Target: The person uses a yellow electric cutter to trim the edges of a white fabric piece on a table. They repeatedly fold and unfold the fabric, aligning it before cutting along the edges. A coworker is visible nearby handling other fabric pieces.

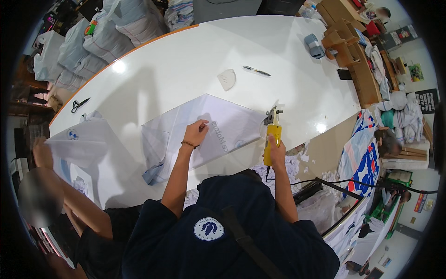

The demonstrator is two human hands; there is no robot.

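My right hand (pixel 278 152) grips a yellow electric cloth cutter (pixel 274 137) by its handle, its metal head (pixel 273 115) at the right tip of a printed pale sheet, apparently fabric (pixel 188 121). A cord runs from the cutter's lower end. My left hand (pixel 197 133) rests on the middle of that sheet with fingers curled in and nothing visible inside them. At the sheet's lower left corner is a folded blue-grey patch (pixel 153 174). Beyond the sheet lie a small pale curved template-like piece (pixel 226 80) and a pen (pixel 256 71).
A co-worker's hand (pixel 42 153) lifts another printed sheet (pixel 83 139) at the left; scissors (pixel 80 105) lie near it. Across the white table (pixel 186 60) are a folded blue cloth (pixel 314 46) and a phone-like black object (pixel 344 74). Scraps (pixel 288 167) pile beside the near edge.
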